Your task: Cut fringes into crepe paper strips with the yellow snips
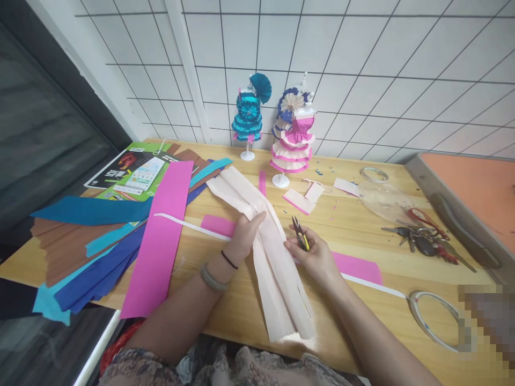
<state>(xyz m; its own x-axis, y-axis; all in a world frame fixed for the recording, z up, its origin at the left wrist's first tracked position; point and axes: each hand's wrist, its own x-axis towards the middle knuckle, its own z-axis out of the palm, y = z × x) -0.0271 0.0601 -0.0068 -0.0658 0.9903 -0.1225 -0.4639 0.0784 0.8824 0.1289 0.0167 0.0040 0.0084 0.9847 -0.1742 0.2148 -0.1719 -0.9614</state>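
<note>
Lying flat at left, a long magenta paper strip appears unpleated; on the far side, a teal ruffled paper dress on a white stand looks finished. The left hand closes on a long cream crepe-paper strip, thumb on top, over the wooden table; creased lengthwise, loose, this piece looks unfinished. Farther off, a pink-and-cream tiered paper dress seems complete. The right hand, fingers curled, grips small black-and-yellow snips beside the strip's right edge; near right lies a ring-shaped tape roll
</note>
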